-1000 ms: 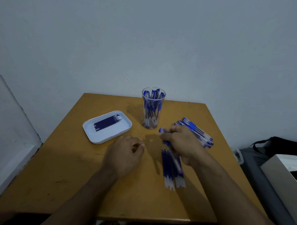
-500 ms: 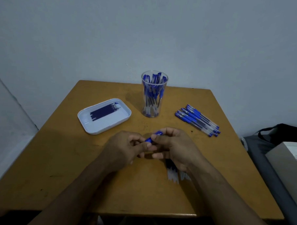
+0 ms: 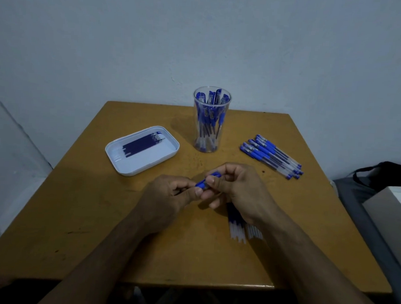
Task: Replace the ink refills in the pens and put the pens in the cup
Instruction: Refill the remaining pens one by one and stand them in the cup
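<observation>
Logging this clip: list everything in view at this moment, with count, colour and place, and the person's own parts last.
table: one, orange-brown, fills the middle, against the wall
wall: pale grey-blue, behind the table
cup: one, clear, back centre, upright, holding several blue pens
tray: one, white, back left, holding a row of dark blue refills
loose pens: about seven, blue and clear, lying side by side at back right
refill bundle: count unclear, blue with clear ends, on the table partly under the right hand
held pen: one, blue, between both hands
bag and box: dark and pale, off the table at far right
left hand: closed on the held pen
right hand: fingers closed on the held pen
</observation>
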`<state>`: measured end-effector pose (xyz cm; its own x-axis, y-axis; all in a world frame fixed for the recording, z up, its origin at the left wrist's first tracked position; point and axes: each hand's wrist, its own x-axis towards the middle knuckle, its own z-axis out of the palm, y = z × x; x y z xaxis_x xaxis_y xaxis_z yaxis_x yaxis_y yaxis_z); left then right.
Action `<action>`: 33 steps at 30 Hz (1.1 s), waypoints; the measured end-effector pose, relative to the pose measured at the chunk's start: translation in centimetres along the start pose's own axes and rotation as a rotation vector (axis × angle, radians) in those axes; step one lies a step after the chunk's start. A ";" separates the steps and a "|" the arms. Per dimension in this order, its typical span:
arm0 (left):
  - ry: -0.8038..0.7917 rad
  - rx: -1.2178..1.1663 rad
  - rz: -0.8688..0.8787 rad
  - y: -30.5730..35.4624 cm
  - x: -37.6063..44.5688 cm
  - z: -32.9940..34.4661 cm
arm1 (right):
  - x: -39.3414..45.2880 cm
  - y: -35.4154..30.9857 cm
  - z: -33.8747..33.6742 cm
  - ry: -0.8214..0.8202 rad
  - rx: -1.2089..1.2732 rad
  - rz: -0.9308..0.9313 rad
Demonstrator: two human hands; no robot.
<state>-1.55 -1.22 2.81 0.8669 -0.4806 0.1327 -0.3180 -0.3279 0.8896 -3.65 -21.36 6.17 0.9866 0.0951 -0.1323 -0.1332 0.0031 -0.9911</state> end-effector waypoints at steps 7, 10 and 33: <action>-0.018 0.004 -0.005 -0.1 0.2 -0.1 | -0.2 -0.1 0.1 -0.020 -0.028 -0.026; -0.028 0.006 -0.014 -0.3 0.3 -0.1 | -0.2 -0.1 0.1 -0.030 -0.021 -0.038; 0.550 -0.108 -0.019 0.0 0.3 1.3 | -0.5 0.6 2.0 0.113 -1.322 -0.288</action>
<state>-1.80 -2.38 2.32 0.9540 0.0289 0.2984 -0.2838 -0.2333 0.9301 -4.45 -19.46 5.66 0.9747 0.1717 0.1431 0.2034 -0.9470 -0.2487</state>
